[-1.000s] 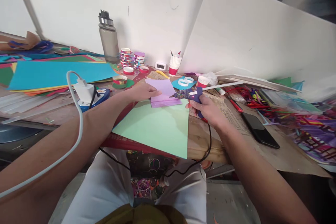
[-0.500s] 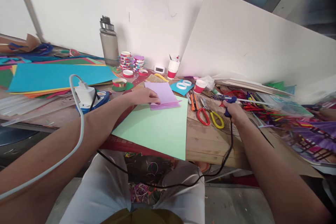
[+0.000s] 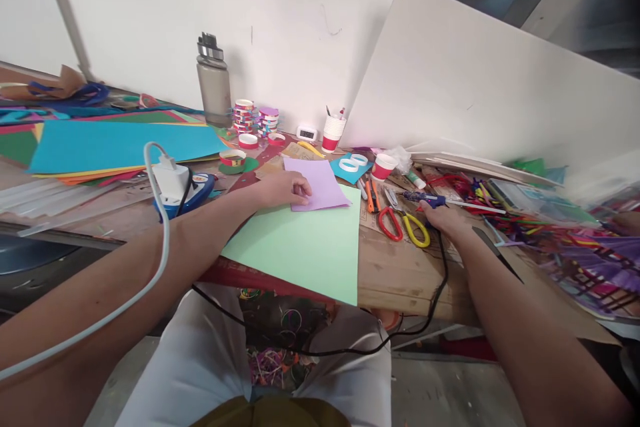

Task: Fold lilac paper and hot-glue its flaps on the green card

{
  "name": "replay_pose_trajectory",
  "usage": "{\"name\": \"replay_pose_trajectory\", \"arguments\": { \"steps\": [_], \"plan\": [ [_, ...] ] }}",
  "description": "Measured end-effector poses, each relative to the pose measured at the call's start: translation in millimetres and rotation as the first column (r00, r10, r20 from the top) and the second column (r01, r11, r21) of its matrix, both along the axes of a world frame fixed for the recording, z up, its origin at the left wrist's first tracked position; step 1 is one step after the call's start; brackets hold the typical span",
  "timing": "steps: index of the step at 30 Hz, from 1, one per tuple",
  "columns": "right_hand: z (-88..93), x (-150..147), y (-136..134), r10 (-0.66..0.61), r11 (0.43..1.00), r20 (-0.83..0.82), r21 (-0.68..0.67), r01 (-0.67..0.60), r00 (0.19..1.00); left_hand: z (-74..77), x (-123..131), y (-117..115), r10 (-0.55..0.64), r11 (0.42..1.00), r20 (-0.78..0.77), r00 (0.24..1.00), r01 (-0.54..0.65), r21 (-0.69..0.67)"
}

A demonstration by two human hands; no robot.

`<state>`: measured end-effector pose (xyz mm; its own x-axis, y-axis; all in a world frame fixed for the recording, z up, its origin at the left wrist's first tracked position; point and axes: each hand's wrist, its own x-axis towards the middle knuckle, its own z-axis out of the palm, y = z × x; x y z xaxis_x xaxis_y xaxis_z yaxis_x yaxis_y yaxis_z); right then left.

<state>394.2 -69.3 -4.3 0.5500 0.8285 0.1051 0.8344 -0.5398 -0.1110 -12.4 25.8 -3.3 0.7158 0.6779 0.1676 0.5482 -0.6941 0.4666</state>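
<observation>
My left hand rests with curled fingers on the left part of a purple paper sheet. That sheet lies flat over a larger pale green sheet, which overhangs the table's front edge. On the right, my right hand is closed around the handle of a blue hot glue gun, low over the table, its nozzle pointing left. A white glue stick juts from the gun's back. Just left of it lie scissors with one red and one yellow handle, beside an orange utility knife.
Coloured paper sheets, a white charger and a bottle are on the left. Stacked paper rings, a small clock and paper cups line the back. Black cord hangs across my lap. Colourful sticks clutter the right.
The purple paper, whose front edge showed lifted layers, now lies flatter under my left hand. My right hand has lowered the glue gun toward the table. The view has shifted slightly.
</observation>
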Motion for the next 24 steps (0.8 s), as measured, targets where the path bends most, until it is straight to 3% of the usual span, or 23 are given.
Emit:
{"name": "replay_pose_trajectory", "arguments": {
  "steps": [3,5,7,9,10,12,13,15,17,20,24],
  "plan": [
    [12.9,-5,-4,-0.082,0.99,0.037,-0.113,0.086,0.996,-0.1,0,0,-0.059,0.998,-0.022,0.998,0.059,0.0],
    [24.6,-17,-9,-0.101,0.989,0.092,-0.098,0.11,0.991,1.9,0,0,-0.122,0.992,-0.034,0.992,0.122,0.011],
    [35.8,-39,-13,0.015,1.0,0.15,-0.023,-0.012,0.989,4.6,0,-2,-0.202,0.979,-0.037,0.979,0.203,0.031],
    [42.4,-71,-17,0.279,0.952,0.138,0.09,-0.293,0.95,6.9,0,-4,-0.275,0.961,-0.033,0.961,0.276,0.033],
    [43.0,-90,-18,0.441,0.879,0.104,0.152,-0.452,0.892,7.6,-1,-5,-0.3,0.953,-0.03,0.953,0.301,0.029],
    [38.2,-126,-15,0.735,0.647,0.07,0.222,-0.729,0.674,7.7,-1,-6,-0.336,0.941,-0.032,0.941,0.337,0.018],
    [33.2,-142,-13,0.822,0.546,0.062,0.197,-0.814,0.567,7.2,-2,-5,-0.352,0.936,-0.032,0.935,0.353,0.012],
    [20.0,-165,-7,0.904,0.425,0.005,0.084,-0.901,0.427,4.8,-2,-4,-0.378,0.926,-0.027,0.925,0.378,0.002],
    [6.1,-176,-2,0.913,0.401,-0.072,-0.032,-0.915,0.403,1.4,-3,-2,-0.384,0.923,-0.016,0.923,0.384,-0.007],
    [-6.9,-172,-1,0.889,0.423,-0.135,-0.116,-0.898,0.437,-2.7,-4,2,-0.363,0.931,-0.016,0.932,0.362,-0.034],
    [-4.6,-158,-9,0.887,0.416,-0.154,-0.146,-0.898,0.436,-1.8,-6,3,-0.339,0.938,-0.025,0.941,0.336,-0.084]
  ]
}}
